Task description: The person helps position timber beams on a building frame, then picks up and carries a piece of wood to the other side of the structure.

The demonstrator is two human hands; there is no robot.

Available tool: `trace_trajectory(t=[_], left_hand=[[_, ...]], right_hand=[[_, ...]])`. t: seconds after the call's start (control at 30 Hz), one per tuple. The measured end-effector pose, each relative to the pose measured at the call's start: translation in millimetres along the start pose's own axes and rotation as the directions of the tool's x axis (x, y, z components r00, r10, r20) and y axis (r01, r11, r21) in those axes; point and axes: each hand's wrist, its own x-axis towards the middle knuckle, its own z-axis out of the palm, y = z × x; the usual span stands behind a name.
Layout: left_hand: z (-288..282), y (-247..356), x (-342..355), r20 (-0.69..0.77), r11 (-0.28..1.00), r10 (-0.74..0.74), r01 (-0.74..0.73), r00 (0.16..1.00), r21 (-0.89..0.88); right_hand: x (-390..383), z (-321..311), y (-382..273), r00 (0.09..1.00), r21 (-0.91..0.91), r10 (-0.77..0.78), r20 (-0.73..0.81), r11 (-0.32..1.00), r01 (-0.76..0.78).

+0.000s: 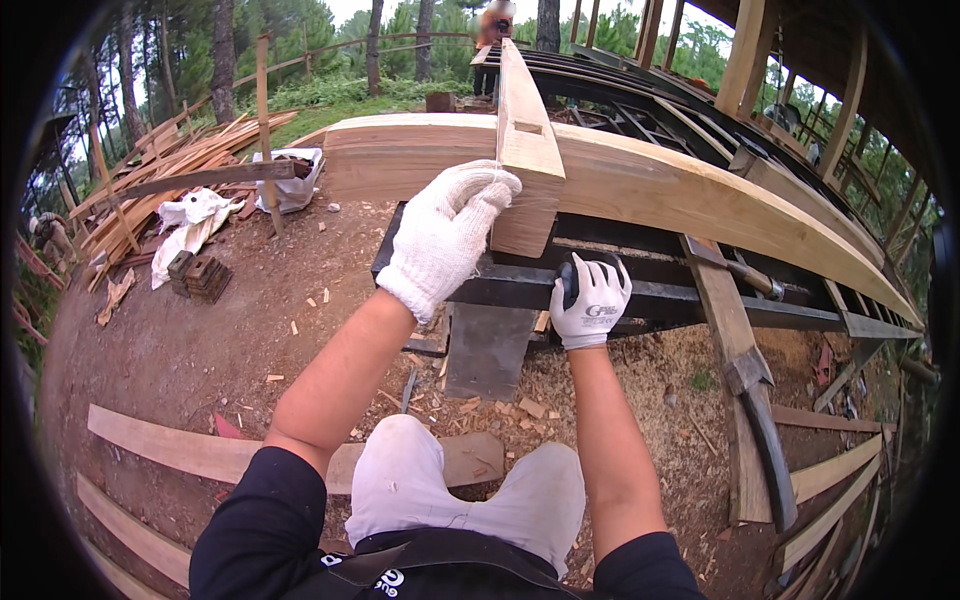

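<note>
My left hand [450, 230], in a knitted white glove, is pinched at the end of a pale crossbeam [530, 150], with what looks like a thin string at its fingertips. This beam has a cut slot on top and crosses a long timber beam [680, 190]. Lower right, my right hand [592, 305], in a white coated glove, is wrapped round a dark object [566, 282], mostly hidden and too unclear to name, beside the black metal frame [700, 303].
A plank [745, 470] with a long dark-handled tool [762, 420] leans at right; another tool [762, 280] lies behind. Stacked boards [150, 160], sacks [295, 195] and small blocks [205, 280] are at left. Planks [170, 435] lie below. A person [490, 45] stands at the far end.
</note>
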Motion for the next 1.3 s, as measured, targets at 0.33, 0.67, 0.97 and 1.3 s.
trace_trajectory(t=[0.33,0.67,0.97,1.3], left_hand=[[-1,0,-1,0.0,0.999,0.03,-0.03,1.0,0.027],[2,1,-1,-0.024,0.996,0.046,-0.047,0.999,-0.07],[3,0,-3,-0.017,0.999,0.034,-0.035,0.999,-0.025],[-1,4,-4,0.018,0.997,-0.08,0.08,0.997,-0.005]], right_hand=[[0,3,-2,1.0,-0.002,0.016,0.01,1.0,-0.016],[2,0,-3,1.0,0.016,0.004,-0.006,1.0,-0.004],[-1,0,-1,1.0,0.014,0.004,-0.001,1.0,-0.004],[-1,0,-1,0.999,0.031,0.019,0.034,0.999,-0.02]])
